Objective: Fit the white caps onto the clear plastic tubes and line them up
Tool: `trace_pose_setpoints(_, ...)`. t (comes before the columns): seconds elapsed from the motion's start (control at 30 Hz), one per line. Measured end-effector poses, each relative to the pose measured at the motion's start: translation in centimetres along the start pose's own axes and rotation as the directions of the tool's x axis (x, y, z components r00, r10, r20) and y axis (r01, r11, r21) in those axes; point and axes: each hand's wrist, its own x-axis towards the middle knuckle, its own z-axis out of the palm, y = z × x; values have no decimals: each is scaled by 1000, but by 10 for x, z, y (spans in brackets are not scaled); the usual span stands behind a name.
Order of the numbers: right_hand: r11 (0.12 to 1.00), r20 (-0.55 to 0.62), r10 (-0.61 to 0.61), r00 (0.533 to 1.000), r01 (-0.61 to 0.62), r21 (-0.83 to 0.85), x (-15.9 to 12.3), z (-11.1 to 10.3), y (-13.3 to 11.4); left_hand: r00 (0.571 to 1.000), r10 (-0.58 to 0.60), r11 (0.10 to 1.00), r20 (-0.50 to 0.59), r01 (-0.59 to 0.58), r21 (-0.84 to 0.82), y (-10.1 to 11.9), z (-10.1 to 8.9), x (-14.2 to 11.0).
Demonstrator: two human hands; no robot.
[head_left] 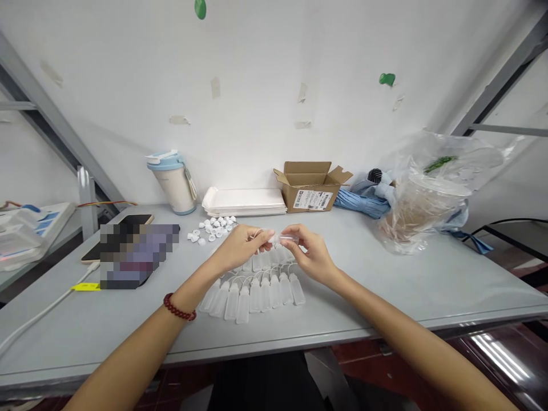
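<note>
Pinching fingers: a small translucent bottle (289, 237) is being held lengthwise by the right hand (315, 256), thumb and fingers closed on it; a small clear piece (275, 234), too blurred to name, is being pinched by the left hand (242, 246).
Meeting ends: both held parts are being brought close above the tabletop; whether they touch cannot be told. Light, even pressure is probably being called for, as thin walls could be dented, and straight alignment is being favoured over twisting.
Looped bottles: rows of bottles (242, 305) are being supported just below the hands; sleeves and wrists are best being kept off them.
White caps: a loose cluster (219, 227) is being borne beside the left hand.
Grey tabletop (355, 308): a tumbler (172, 185), white stack (244, 201), cardboard box (311, 194), blue cloth (363, 202) and bagged cup (422, 205) are being carried along the back.
Room: the pale wall (257, 51) is being dotted by tape scraps.
</note>
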Motion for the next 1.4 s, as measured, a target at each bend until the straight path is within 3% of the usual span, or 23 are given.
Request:
trace_pose_setpoints(0.5, 985, 47, 124, 991, -129, 116, 2, -2, -2, 996, 41, 999, -78, -39, 29, 14, -1, -7)
trace_pose_setpoints(0.8, 1000, 4, -3, 1000, 3, 27, 0, 0, -1, 994, 76, 995, -78, -70, 75, 10, -1, -5)
trace_pose_setpoints(1.03, 996, -4, -86, 996, 86, -33, -3, 0, 2, 997, 8, 999, 77, -12, 46, 11, -5, -6)
trace_pose_setpoints(1.23, 993, 2, -103, 995, 102, -56, -2, 0, -1, 995, 49, 998, -91, -44, 50, 14, -2, -7)
trace_pose_setpoints(1.4, 991, 5, -95, 995, 95, -92, -1, 0, -3, 996, -15, 999, -86, 12, -39, 11, 0, -5)
